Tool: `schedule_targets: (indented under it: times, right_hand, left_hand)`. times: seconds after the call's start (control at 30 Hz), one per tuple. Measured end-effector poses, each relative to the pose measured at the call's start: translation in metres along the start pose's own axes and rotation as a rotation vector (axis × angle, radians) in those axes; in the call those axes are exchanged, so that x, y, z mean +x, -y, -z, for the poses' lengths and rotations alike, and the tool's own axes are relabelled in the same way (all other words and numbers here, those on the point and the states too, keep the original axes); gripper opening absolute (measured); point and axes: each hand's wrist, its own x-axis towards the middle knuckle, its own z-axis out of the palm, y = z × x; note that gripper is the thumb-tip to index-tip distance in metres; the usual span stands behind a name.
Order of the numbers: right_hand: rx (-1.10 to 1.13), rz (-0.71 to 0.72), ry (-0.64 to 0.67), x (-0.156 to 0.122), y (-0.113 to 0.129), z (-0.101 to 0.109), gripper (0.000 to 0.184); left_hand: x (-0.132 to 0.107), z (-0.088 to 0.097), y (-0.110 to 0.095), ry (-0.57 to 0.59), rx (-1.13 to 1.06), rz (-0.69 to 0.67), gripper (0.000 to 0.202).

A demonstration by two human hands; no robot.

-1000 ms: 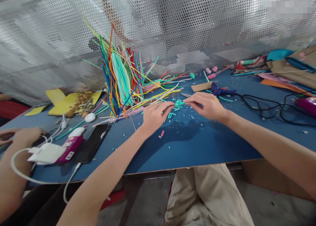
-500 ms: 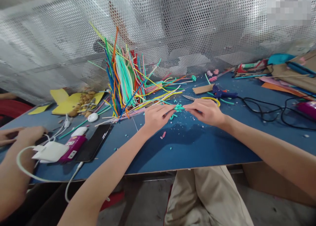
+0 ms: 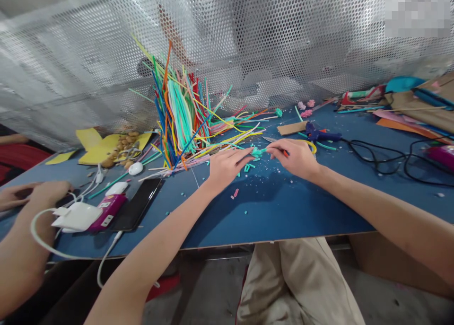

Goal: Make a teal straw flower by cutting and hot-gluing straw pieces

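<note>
A small bunched teal pipe cleaner piece (image 3: 257, 152) is held just above the table between my two hands. My left hand (image 3: 227, 165) pinches its left side between thumb and fingers. At its right end, the fingers of my right hand (image 3: 295, 157) are closed on a teal strand. A small orange-red bit (image 3: 285, 153) shows within my right hand; what it belongs to is hidden. Short cut teal pieces (image 3: 248, 167) lie below the bunch. Just behind my right hand are a pointed metal blade (image 3: 269, 139) and a yellow loop (image 3: 313, 147), both partly covered.
A tall bundle of coloured pipe cleaners (image 3: 182, 112) stands at the back left, with loose stems beside it. A blue glue gun (image 3: 322, 134) with a black cable lies right. Left are a phone (image 3: 138, 206), chargers (image 3: 80, 216) and another person's hands (image 3: 49, 192). Perforated metal (image 3: 283, 46) rises behind.
My right hand has curled its fingers more, and an orange-red bit now shows in it. The teal bunch has turned slightly. Another short teal piece shows below my left fingers.
</note>
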Motion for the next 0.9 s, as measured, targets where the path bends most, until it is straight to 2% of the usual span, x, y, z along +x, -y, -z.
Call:
schedule_targets:
  times: [0.3,0.57,0.9]
  right_hand:
    - [0.015,0.017,0.025,0.0017,-0.0022,-0.0010,0.024]
    - [0.026,0.056,0.023,0.0018,-0.0056,-0.0033,0.023]
    - [0.010,0.074,0.036,0.0009,-0.0078,-0.0025,0.023]
  left_hand:
    - [0.0010,0.0019,-0.0014,0.014,-0.017,0.038,0.021]
    - [0.0009,0.0009,-0.0012,-0.058,-0.021,-0.010,0.018]
    - [0.0010,0.0008,-0.0020,-0.089,-0.049,0.007,0.015]
